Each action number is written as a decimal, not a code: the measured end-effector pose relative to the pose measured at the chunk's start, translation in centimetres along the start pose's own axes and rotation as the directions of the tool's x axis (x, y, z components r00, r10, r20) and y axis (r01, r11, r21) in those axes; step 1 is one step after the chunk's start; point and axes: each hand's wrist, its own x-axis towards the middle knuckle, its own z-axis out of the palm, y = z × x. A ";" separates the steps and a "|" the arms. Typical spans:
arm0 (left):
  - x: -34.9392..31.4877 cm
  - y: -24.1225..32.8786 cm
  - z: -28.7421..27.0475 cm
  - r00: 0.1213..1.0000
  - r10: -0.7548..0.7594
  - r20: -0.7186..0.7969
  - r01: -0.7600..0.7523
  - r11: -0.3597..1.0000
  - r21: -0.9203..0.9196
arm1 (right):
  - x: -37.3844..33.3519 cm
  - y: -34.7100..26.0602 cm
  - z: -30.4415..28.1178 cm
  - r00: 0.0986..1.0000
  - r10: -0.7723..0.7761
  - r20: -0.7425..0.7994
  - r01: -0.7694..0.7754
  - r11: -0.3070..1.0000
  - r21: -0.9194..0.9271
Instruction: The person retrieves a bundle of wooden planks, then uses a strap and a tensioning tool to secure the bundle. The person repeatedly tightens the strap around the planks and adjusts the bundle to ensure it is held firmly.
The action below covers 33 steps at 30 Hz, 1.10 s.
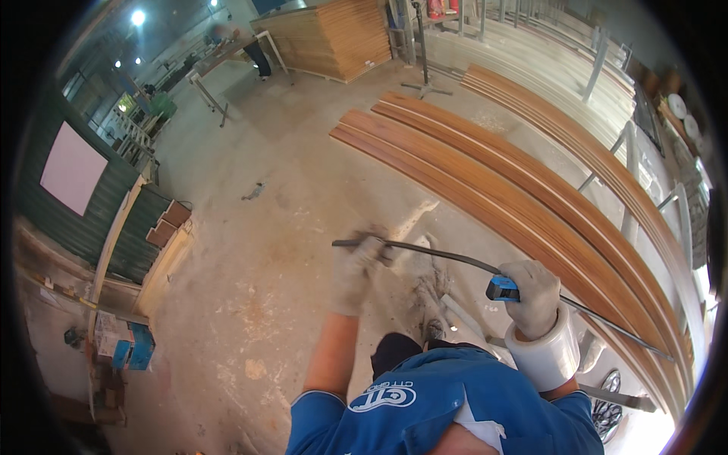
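My left hand, in a pale work glove, is raised over the floor with its fingers around one end of a long dark flexible strip. Motion blurs those fingertips. The strip runs to the right, past my gloved right hand, and on toward the wood-coloured boards. In that right hand is a small blue-and-black tool, its exact kind unclear; the fingers are closed around it and lie against the strip. A roll of clear wrap sits around my right wrist.
Long brown boards lie to the right, with pale lengths racked behind. A metal stand and a stacked wooden pile stand at the back. Shelving with a blue box is on the left. A person is far off.
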 end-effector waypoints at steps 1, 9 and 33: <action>1.5 0.9 -1.8 1.000 0.027 -0.015 -0.028 0.998 -0.061 | 1.3 0.0 0.8 1.000 0.000 0.000 0.000 1.000 -0.018; 16.3 7.9 -11.1 0.931 -0.036 0.363 -0.272 0.595 0.757 | 8.9 -1.9 9.1 0.992 0.124 0.036 -0.114 0.974 -0.196; 38.4 7.0 -22.0 0.736 0.016 0.677 -0.650 0.297 0.699 | 24.5 -3.0 24.7 0.868 0.489 0.091 -0.412 0.809 -0.419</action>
